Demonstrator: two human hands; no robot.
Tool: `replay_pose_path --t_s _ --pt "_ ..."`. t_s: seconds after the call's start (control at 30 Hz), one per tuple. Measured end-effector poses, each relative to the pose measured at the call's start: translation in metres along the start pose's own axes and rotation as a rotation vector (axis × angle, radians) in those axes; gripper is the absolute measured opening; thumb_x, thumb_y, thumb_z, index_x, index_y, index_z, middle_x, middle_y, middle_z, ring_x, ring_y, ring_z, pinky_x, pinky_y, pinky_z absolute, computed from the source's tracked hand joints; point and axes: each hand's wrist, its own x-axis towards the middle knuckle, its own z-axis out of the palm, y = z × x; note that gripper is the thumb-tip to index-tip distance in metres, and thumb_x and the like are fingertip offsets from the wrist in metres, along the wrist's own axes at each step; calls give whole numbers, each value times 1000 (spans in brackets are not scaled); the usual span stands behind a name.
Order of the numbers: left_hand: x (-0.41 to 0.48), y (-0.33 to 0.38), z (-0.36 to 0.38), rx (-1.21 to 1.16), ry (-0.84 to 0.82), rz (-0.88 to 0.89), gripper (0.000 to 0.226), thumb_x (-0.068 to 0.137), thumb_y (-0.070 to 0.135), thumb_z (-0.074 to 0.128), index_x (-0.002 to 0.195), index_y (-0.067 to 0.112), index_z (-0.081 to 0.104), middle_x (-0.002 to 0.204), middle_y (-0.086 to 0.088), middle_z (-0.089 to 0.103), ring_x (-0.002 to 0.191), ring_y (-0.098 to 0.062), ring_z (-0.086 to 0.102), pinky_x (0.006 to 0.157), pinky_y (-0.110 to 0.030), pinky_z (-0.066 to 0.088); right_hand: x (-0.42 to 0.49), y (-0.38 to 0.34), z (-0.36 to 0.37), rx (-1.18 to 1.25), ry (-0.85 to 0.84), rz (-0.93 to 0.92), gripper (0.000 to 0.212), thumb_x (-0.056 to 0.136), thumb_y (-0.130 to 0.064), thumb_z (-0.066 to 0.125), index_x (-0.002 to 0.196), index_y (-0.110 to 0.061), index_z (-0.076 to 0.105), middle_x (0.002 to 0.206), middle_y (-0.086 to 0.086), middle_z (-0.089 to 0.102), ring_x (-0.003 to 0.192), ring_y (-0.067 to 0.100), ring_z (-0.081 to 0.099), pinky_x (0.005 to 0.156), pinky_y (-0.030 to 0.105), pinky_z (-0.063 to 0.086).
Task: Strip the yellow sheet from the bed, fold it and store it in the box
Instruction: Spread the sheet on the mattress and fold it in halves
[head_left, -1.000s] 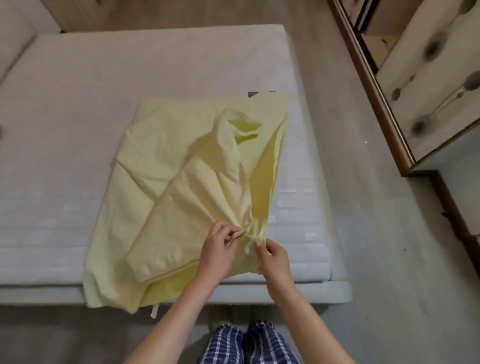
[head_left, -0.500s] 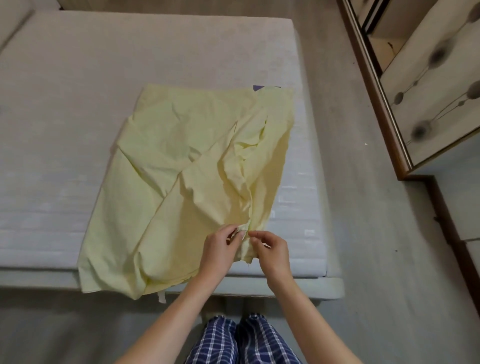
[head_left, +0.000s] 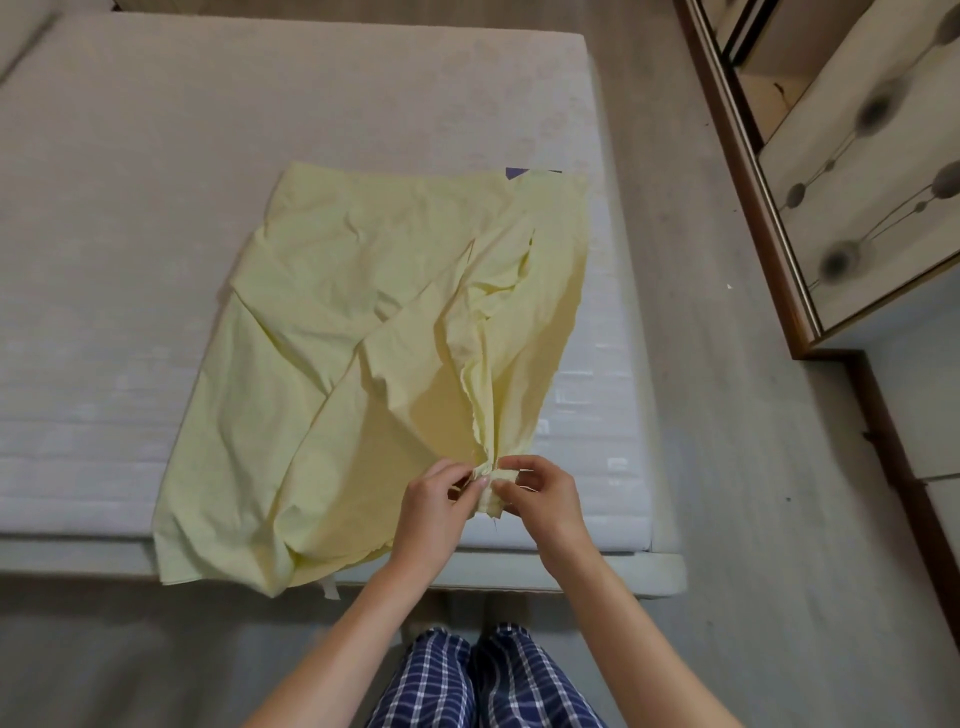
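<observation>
While one yellow sheet is lying creased on the bed, filling the middle of the frame and spilling over the mattress's near edge at the lower left, the two hands are holding its gathered near corner, lower centre. The left hand and the right hand are each pinching that bunched corner between thumb and fingertips. One small white tag is hanging from the sheet's lower edge, too small for reading. One purple patch is peeking out from under the sheet's far edge. One wardrobe door with a dark dotted pattern is standing at the upper right, across the floor. Two legs in blue checked trousers are showing at the bottom.
</observation>
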Motion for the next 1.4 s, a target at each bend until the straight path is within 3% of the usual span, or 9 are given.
replay_pose_path --t_s 0.1,0.23,0.33,0.47,0.67,0.83,1.07,1.23,1.4 --pt "-1 0 1 21 0 18 14 85 21 69 93 11 72 80 14 59 73 -1 58 67 -11 46 1 2 0 36 12 20 14 82 3 65 89 -9 65 60 -3 61 56 11 65 58 21 54" --pt "-3 0 0 22 6 69 16 84 21 70 96 12 73 80 15 59 72 5 56 67 -8 45 1 1 2 10 -3 43 14 83 1 60 83 -7 71 85 12 71 77 21 68 70 28 59" --pt "-3 0 -1 -28 -26 49 15 87 20 66 97 12 74 81 11 61 73 0 59 67 -18 49 0 0 0 44 -23 47 10 83 -10 65 81 -13 74 84 5 74 81 16 68 68 21 56" --pt "-1 -2 -4 -124 -146 -19 16 92 16 59 93 11 74 84 5 64 76 -4 60 67 -12 44 -1 1 -4 32 -49 33 4 78 -24 75 78 -20 76 81 -3 75 85 11 70 71 22 56" --pt "0 -2 -9 -258 -139 -187 24 82 17 72 75 40 69 75 23 71 77 5 67 66 -4 46 -4 5 -1 0 -13 1 6 77 -21 76 72 -23 74 76 -2 74 85 16 69 79 29 57" --pt "-2 0 -11 -321 -161 -221 21 83 19 72 77 38 69 79 23 71 78 6 66 66 -3 46 -3 8 -1 -24 31 37 15 82 -8 65 74 -16 74 81 4 74 87 19 68 82 32 56" --pt "-2 0 -6 -330 -174 -256 21 85 21 68 78 41 68 78 26 70 80 7 65 67 -4 46 -6 13 -2 39 -42 16 7 78 -23 75 79 -16 75 79 1 75 82 12 70 75 21 54" --pt "-1 3 -3 -377 -117 -345 19 83 17 71 77 34 67 72 16 71 74 7 66 64 -6 48 -7 14 -2 24 25 -12 13 85 -13 68 75 -19 73 75 -1 74 77 12 70 70 18 53" --pt "-1 6 -15 -163 251 -201 12 84 16 69 87 27 68 79 22 65 76 12 62 66 0 45 -10 15 3 75 56 33 17 86 -14 65 71 -20 72 72 -7 74 73 4 68 70 19 51"
